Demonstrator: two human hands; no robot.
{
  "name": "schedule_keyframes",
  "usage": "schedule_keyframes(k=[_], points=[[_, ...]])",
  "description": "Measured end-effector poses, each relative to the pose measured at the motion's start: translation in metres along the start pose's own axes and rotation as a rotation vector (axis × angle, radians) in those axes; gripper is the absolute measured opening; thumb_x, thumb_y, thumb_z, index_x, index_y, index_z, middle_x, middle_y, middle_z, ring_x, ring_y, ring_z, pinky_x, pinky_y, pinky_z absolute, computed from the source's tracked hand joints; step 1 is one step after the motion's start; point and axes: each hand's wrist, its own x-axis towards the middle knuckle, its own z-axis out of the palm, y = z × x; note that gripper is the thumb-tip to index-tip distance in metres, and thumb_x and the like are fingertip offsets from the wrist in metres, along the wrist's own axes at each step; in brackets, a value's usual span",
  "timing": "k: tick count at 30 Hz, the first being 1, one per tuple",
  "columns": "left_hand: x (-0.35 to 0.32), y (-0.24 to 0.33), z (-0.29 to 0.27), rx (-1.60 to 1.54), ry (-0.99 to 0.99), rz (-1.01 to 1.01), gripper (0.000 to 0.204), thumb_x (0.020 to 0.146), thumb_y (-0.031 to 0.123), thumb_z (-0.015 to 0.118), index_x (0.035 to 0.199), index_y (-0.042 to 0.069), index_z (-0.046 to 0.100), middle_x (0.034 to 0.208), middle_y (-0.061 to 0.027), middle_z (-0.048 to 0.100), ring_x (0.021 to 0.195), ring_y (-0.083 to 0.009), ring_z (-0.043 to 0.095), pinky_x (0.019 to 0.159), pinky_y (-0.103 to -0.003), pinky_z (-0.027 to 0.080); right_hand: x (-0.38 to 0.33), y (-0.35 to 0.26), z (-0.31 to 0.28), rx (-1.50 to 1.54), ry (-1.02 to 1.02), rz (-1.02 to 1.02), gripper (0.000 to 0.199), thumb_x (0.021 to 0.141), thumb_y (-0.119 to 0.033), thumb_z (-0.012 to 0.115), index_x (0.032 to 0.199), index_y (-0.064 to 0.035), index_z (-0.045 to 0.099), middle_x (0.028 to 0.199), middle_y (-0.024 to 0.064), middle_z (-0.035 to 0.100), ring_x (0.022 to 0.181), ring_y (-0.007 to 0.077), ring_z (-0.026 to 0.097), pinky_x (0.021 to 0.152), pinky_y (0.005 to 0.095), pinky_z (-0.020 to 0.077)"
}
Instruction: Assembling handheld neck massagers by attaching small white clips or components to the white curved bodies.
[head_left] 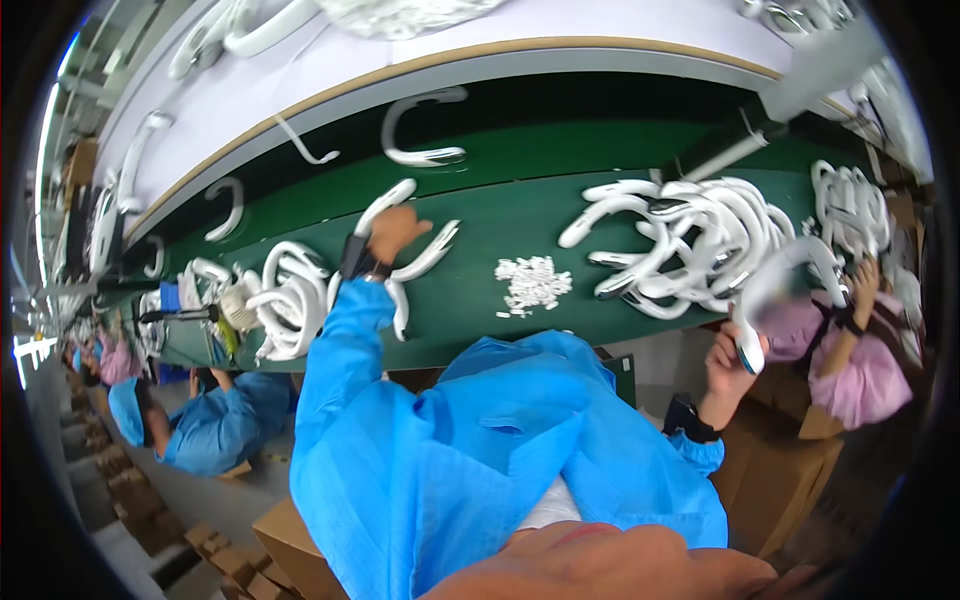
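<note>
The left hand (393, 232), in the middle of the frame, rests on a white curved plastic band (385, 208) lying on the green bench (500, 225); I cannot tell if its fingers are closed. The right hand (727, 362), lower right, grips another white curved band (775, 275). Best to hold each band firmly by its middle.

Before me runs a long green conveyor belt (520, 225); brown cardboard boxes (780, 480) stand on the floor near right.

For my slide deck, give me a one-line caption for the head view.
Left hand reaches white curved parts on a green belt; right hand holds another white curved part.
</note>
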Motion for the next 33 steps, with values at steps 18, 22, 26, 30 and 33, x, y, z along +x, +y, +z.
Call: schedule_keyframes(k=[18, 22, 26, 30, 33], points=[[0.141, -0.03, 0.057, -0.152, 0.527, -0.111, 0.027, 0.076, 0.015, 0.06, 0.102, 0.008, 0.058, 0.114, -0.0181, 0.052, 0.086, -0.0408, 0.06, 0.072, -0.047, 0.05, -0.037, 0.025, 0.012, -0.108, 0.088, -0.174, 0.052, 0.09, -0.044, 0.043, 0.115, 0.0015, 0.047, 0.078, 0.0097, 0.054, 0.051, 0.0097, 0.037, 0.04, 0.0191, 0.0284], [0.119, -0.005, 0.03, -0.177, 0.32, -0.074, 0.033, 0.074, 0.02, 0.067, 0.1, 0.003, 0.057, 0.105, -0.0189, 0.058, 0.088, -0.0399, 0.06, 0.071, -0.047, 0.05, -0.044, 0.017, 0.011, -0.112, 0.107, -0.207, 0.049, 0.09, -0.043, 0.043, 0.11, 0.001, 0.049, 0.077, 0.0091, 0.054, 0.051, 0.0098, 0.038, 0.04, 0.0188, 0.0291], [0.088, 0.026, 0.013, -0.099, 0.297, -0.099, 0.039, 0.075, 0.032, 0.068, 0.097, 0.002, 0.056, 0.093, -0.0191, 0.061, 0.083, -0.0388, 0.061, 0.069, -0.047, 0.05, -0.045, 0.013, 0.011, -0.068, 0.123, -0.207, 0.048, 0.089, -0.043, 0.045, 0.109, 0.0011, 0.049, 0.076, 0.0089, 0.054, 0.052, 0.0098, 0.039, 0.04, 0.0188, 0.0296], [0.07, 0.036, 0.016, -0.104, 0.332, -0.066, 0.041, 0.076, 0.035, 0.067, 0.094, 0.001, 0.055, 0.09, -0.0193, 0.062, 0.081, -0.0388, 0.062, 0.068, -0.046, 0.05, -0.047, 0.011, 0.009, -0.038, 0.134, -0.2, 0.048, 0.089, -0.043, 0.046, 0.107, 0.0013, 0.05, 0.075, 0.009, 0.055, 0.052, 0.0099, 0.039, 0.041, 0.019, 0.0302], [0.065, 0.042, 0.02, -0.083, 0.339, -0.036, 0.04, 0.076, 0.036, 0.067, 0.093, 0.002, 0.054, 0.088, -0.0189, 0.061, 0.079, -0.0386, 0.062, 0.067, -0.046, 0.05, -0.048, 0.011, 0.008, -0.051, 0.135, -0.211, 0.047, 0.089, -0.042, 0.046, 0.106, 0.0014, 0.051, 0.075, 0.0095, 0.056, 0.052, 0.01, 0.04, 0.041, 0.0188, 0.0309]])
